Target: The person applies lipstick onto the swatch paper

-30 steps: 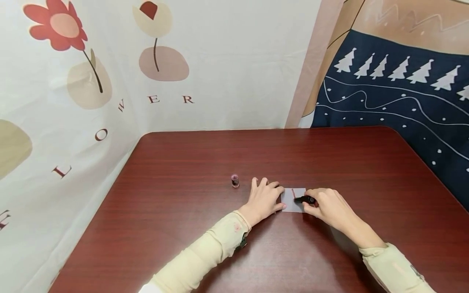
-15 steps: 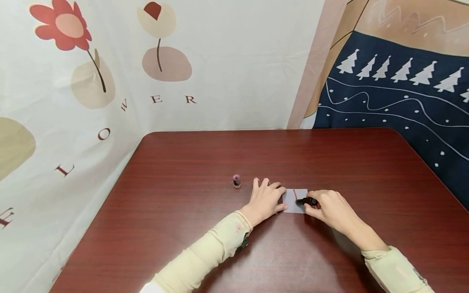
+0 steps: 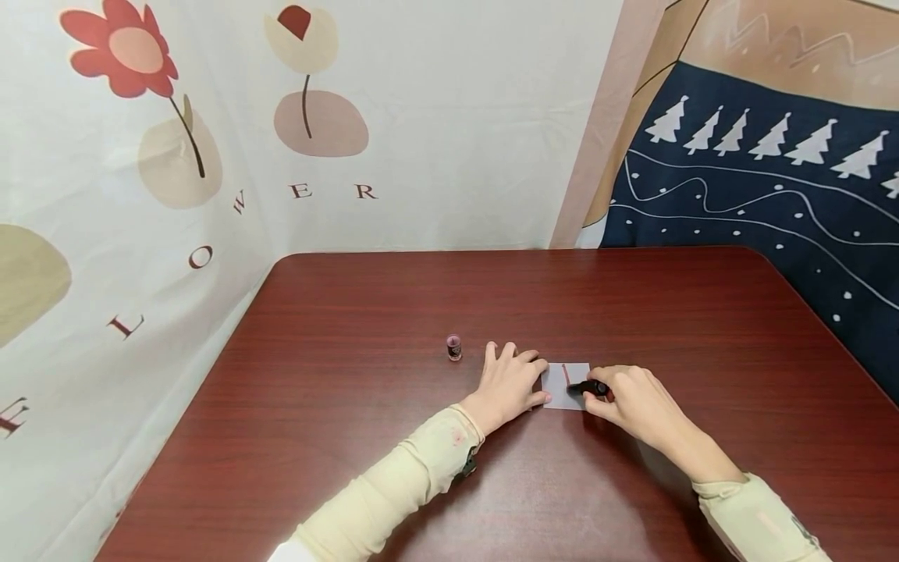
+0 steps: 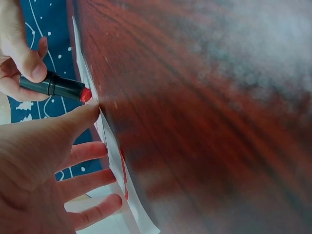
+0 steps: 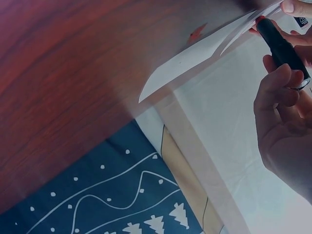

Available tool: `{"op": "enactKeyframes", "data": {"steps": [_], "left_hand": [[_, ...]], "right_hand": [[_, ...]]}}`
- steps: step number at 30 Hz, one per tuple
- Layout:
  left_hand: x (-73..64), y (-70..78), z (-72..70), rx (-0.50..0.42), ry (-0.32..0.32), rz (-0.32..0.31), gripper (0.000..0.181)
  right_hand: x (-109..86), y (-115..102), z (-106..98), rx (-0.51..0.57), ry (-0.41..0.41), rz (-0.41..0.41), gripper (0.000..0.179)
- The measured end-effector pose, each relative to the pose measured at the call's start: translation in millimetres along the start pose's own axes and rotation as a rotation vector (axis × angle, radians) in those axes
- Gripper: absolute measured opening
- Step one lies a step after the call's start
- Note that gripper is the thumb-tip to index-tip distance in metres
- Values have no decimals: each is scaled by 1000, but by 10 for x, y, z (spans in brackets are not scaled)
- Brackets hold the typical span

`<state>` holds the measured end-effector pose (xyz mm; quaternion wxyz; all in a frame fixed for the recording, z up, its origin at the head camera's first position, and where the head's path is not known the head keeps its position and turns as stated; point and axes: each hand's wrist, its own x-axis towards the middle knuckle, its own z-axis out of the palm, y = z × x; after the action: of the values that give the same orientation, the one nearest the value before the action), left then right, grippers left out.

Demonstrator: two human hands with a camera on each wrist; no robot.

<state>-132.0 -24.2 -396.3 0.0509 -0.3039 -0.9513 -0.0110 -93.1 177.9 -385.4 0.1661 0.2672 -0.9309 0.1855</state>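
A small white sheet of paper lies on the table with a thin red stroke on it. My right hand pinches a black lipstick between thumb and fingers, and its red tip is at the paper by the lower end of the stroke. In the left wrist view the lipstick points tip toward the sheet. My left hand rests with spread fingers at the paper's left edge, its thumb and forefinger touching it.
A small cylinder with a pinkish top and dark label stands on the table, left of my left hand. The reddish-brown table meets a white flower-printed cloth behind and a dark blue tree-printed cloth at right.
The head view has shifted slightly, so everything sits a little further right and lower. Both hands keep nearly the same pose, with the lipstick still at the paper.
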Motion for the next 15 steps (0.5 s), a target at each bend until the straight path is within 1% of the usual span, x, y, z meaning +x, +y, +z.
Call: {"op": "enactKeyframes", "data": {"steps": [15], "left_hand": [[-9, -1, -10, 4, 2, 3, 47]], "right_hand": [[-9, -1, 7, -12, 21, -16, 7]]}}
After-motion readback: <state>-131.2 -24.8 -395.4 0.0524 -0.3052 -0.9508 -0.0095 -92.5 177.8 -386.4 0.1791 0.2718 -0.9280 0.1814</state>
